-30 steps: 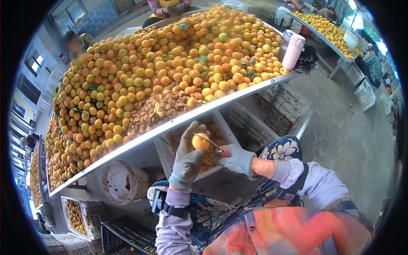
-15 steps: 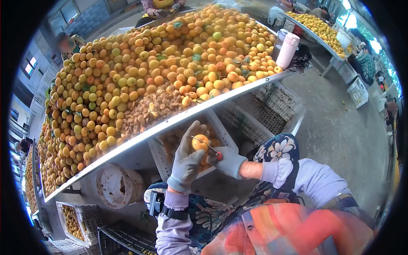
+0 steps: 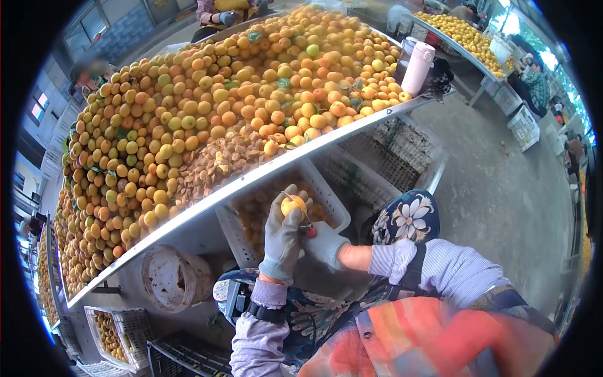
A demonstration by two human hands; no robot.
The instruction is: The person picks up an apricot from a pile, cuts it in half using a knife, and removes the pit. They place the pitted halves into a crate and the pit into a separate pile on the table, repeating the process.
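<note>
In its grey glove, my left hand (image 3: 282, 242) is closed around an orange-yellow apricot (image 3: 293, 205), thumb and fingers on either side. My right hand (image 3: 328, 244), gloved too, grips a small knife by its red handle (image 3: 311, 232). The thin blade lies across the apricot, its tip reaching over the far side near my left fingers. Both hands are close together above a white plastic crate (image 3: 326, 196) with pitted apricot halves or fruit inside. Beyond them rises a big heap of apricots (image 3: 207, 113) on a metal-edged table (image 3: 257, 178).
A pile of brown apricot stones (image 3: 217, 164) lies at the table's near edge. A pink bottle (image 3: 418, 68) stands at the right corner. Below are a dirty white bucket (image 3: 166, 278), a crate of apricots (image 3: 113, 333) and a black crate (image 3: 188, 355). Other people sit at tables around.
Both hands have shifted slightly left and lower, with the apricot and knife still held. The left fingers have curled further over the fruit. The whole view has tilted a little.
</note>
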